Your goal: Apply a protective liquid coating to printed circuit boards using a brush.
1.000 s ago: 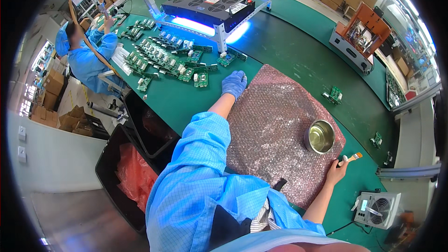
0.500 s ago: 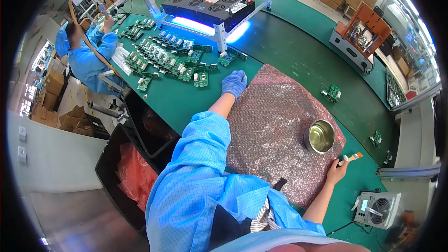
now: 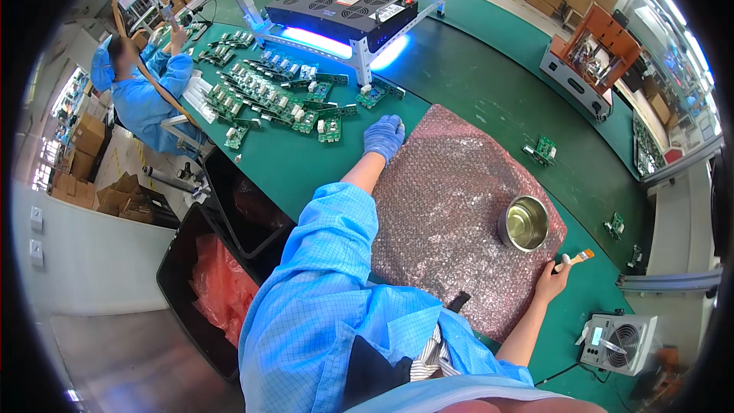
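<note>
Brush point(image 3: 579, 258) over bare bench point(image 3: 590, 291), beyond edge of bubble wrap point(image 3: 451, 191)

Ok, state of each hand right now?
Left hand: loosely curled; whether it holds anything cannot be told.
Right hand: closed, holding a brush.

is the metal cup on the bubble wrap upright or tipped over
Upright: the metal cup rests on the bubble wrap with its round open mouth facing up.

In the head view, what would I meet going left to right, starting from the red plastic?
Crumpled red plastic sheeting, your blue-gloved left hand, round silver metal bowl, small brush with orange-brown bristles held in your right hand.
</note>
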The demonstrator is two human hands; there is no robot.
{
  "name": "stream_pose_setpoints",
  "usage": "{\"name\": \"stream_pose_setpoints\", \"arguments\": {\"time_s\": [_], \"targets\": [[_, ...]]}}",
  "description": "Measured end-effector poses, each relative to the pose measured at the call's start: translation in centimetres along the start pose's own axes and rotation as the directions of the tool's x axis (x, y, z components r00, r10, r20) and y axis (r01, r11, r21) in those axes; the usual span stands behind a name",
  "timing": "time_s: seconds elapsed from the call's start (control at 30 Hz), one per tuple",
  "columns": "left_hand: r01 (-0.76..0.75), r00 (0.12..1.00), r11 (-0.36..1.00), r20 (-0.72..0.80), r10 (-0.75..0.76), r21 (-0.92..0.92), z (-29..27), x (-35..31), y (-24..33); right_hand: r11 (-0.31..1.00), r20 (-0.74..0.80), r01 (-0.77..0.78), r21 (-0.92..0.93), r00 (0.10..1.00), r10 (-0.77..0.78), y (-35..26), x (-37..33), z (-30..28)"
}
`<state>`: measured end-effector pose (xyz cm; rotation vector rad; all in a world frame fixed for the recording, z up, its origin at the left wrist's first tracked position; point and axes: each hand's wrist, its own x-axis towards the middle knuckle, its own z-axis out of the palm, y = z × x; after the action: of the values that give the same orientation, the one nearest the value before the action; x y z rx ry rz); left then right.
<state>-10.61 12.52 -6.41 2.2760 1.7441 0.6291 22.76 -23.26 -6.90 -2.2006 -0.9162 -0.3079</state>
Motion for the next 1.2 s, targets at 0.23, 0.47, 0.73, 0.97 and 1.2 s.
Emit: {"name": "stream_pose_setpoints", "arguments": {"time_s": [0.23,0.47,0.73,0.97,1.2], "targets": [[-0.011,1.0,1.0,0.01,0.011,0.006,-0.15,0.0,0.01,1.0,-0.002,0.015,-0.015,1.0,-0.015,0.06,0.04,0.09],[-0.009,1.0,1.0,0.019,0.009,0.004,-0.36,-0.06,0.2,1.0,0.001,0.007,-0.014,1.0,-0.007,-0.17,0.04,-0.06],[-0.014,1.0,1.0,0.006,0.014,0.004,-0.29,-0.06,0.14,1.0,0.009,-0.011,-0.006,1.0,0.011,-0.06,0.05,-0.04],[-0.012,1.0,1.0,-0.001,0.012,-0.002,-0.23,-0.06,0.15,1.0,0.002,0.002,-0.01,1.0,-0.002,0.08,0.05,0.03],[-0.001,1.0,1.0,-0.008,0.001,0.003,0.15,0.05,-0.07,1.0,0.009,-0.007,0.001,1.0,0.007,0.39,0.02,0.11]]}}
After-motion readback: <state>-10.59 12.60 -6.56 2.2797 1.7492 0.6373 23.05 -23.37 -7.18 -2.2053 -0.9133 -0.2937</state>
